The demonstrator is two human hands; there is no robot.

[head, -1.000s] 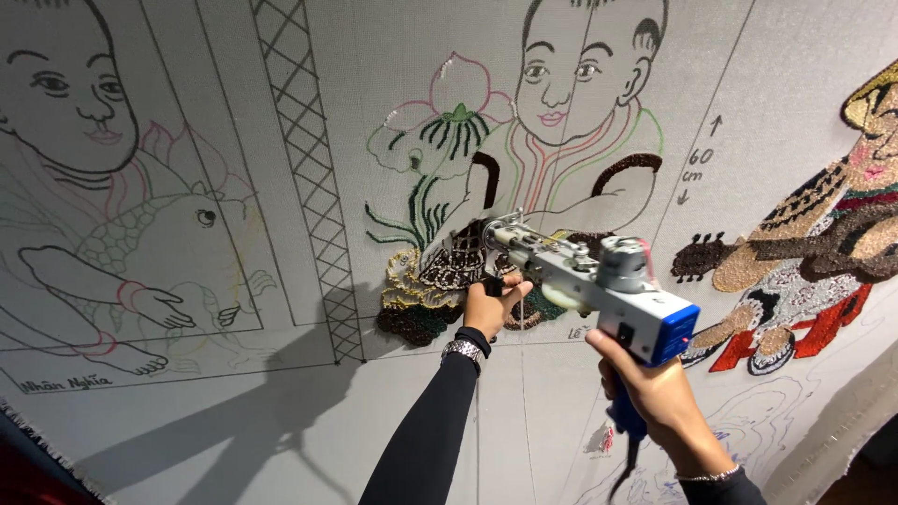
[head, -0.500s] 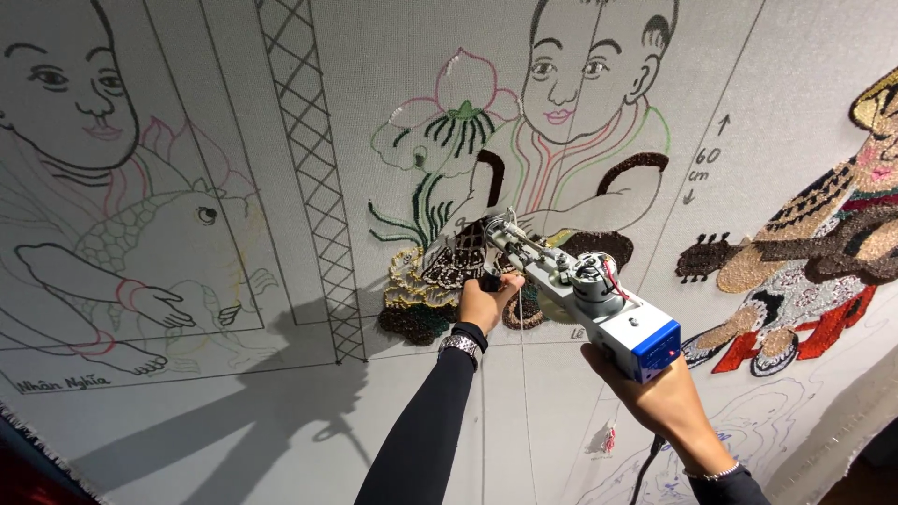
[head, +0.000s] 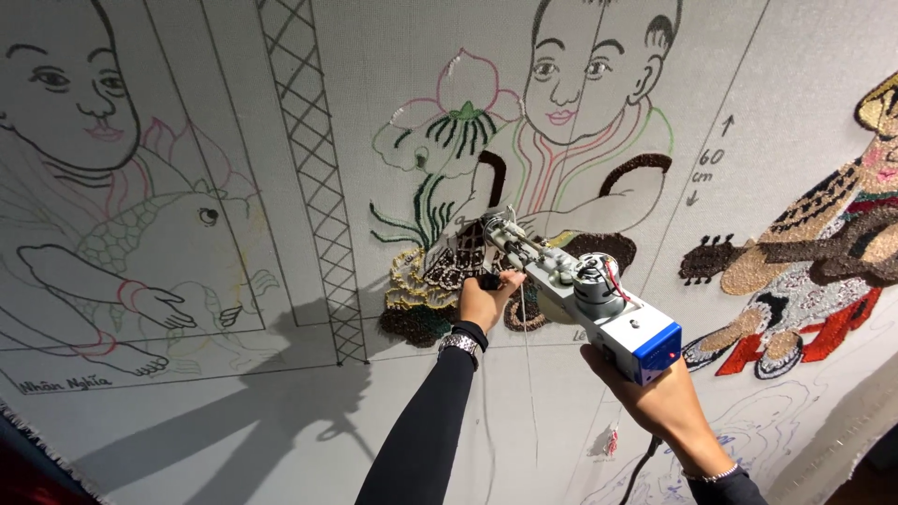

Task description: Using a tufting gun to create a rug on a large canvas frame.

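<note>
Against a stretched white cloth [head: 393, 84] with drawn figures, the left hand [head: 485, 299] grips the front handle and the right hand [head: 655, 397] the rear of a tufting gun [head: 580, 281] pressed to the fabric.

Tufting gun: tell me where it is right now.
In the head view the tufting gun sits right of centre, its tip against the cloth under the drawn child, held between the left hand and right hand.

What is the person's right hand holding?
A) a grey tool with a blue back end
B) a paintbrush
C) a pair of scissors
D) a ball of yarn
A: the right hand grips the grey tool from below, its blue end nearest the camera and its tip against the cloth.
</note>
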